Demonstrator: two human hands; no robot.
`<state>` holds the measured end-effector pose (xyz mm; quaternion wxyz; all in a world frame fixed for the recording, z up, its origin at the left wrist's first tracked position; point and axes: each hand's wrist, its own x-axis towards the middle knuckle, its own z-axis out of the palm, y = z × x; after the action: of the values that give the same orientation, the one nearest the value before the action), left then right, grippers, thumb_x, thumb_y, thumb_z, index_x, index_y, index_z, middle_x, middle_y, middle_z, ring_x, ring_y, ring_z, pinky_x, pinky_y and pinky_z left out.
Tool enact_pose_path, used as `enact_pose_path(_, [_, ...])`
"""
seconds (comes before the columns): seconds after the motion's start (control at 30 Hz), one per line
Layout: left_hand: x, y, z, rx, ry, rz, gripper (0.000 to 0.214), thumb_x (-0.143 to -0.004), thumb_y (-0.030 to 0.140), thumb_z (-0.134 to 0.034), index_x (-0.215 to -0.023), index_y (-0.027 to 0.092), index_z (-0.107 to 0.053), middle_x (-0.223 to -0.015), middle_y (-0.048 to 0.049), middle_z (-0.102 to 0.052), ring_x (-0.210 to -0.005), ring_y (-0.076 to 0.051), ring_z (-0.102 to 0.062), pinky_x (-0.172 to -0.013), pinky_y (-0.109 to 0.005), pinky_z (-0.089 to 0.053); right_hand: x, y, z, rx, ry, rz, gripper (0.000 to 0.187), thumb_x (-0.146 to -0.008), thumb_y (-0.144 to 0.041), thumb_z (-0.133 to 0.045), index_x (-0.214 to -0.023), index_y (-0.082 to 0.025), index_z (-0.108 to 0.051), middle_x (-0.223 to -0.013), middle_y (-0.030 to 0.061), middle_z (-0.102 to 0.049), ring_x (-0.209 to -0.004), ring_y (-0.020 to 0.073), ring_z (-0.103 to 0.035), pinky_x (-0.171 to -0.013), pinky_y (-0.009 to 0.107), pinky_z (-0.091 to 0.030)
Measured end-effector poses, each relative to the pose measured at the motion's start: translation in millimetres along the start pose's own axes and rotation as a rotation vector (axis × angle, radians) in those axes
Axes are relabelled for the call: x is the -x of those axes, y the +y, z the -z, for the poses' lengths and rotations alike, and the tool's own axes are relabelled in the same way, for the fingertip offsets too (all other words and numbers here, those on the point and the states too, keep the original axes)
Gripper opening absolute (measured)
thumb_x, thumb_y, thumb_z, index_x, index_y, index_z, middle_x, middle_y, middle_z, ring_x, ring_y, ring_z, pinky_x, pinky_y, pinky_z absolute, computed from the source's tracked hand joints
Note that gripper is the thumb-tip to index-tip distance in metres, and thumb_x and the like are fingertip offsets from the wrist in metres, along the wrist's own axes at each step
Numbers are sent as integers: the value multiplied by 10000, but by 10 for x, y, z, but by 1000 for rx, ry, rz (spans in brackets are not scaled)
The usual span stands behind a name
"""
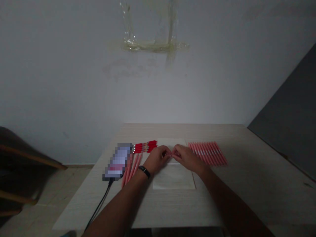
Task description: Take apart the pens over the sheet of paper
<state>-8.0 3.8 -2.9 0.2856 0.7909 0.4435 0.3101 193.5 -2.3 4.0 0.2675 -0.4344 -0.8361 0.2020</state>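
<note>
Filling the upper view, a pale wall [74, 82] marked with old tape [153, 46] is seen, and a wooden desk [247, 184] is set against it. A white sheet [172, 179] is laid mid-desk, seemingly as a work surface. Red pens [208, 153] are lined side by side at the right, likely kept sorted. A red pen bundle [145, 146] and loose pink barrels [132, 168] are kept at the left, beside a cabled phone [118, 161]. Above the sheet, the left hand [158, 158] and right hand [185, 157] are closed narrow, fingertips met; what is pinched cannot be told.
</note>
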Motion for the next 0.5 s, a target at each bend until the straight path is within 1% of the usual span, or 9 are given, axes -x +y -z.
enact_pose_path(0.13, [-10,-14,21,32,71,26,172,-871,306,-614,-853,153,-692,-799,-56,-689,-707,-162,-579,-630,-256,-399,-19,71,23,-108,71,4,60,-950,-233,-612,-992,-191,-606,-928,28,-641,-825,155,-607,-733,260,-448])
enact_pose_path(0.23, [-17,-9,35,66,127,67,195,-869,336,-619,-845,153,-683,-789,-49,-686,-695,-158,-570,-626,-257,-398,-37,133,73,-111,142,25,50,-964,-215,-585,-970,-187,-626,-929,34,-626,-849,156,-597,-753,263,-445])
enact_pose_path(0.33, [-20,-8,30,113,133,82,203,-866,345,-623,-850,151,-679,-793,-45,-687,-703,-158,-573,-635,-256,-407,-40,151,112,-94,171,61,86,-976,-221,-575,-939,-188,-645,-911,29,-608,-839,151,-587,-751,261,-435])
enact_pose_path(0.5, [-25,-34,9,155,109,75,240,-884,367,-607,-827,141,-667,-762,-38,-670,-696,-153,-563,-624,-250,-391,-32,152,96,-108,166,131,96,-979,-242,-588,-927,-186,-647,-896,26,-590,-833,151,-577,-740,257,-432])
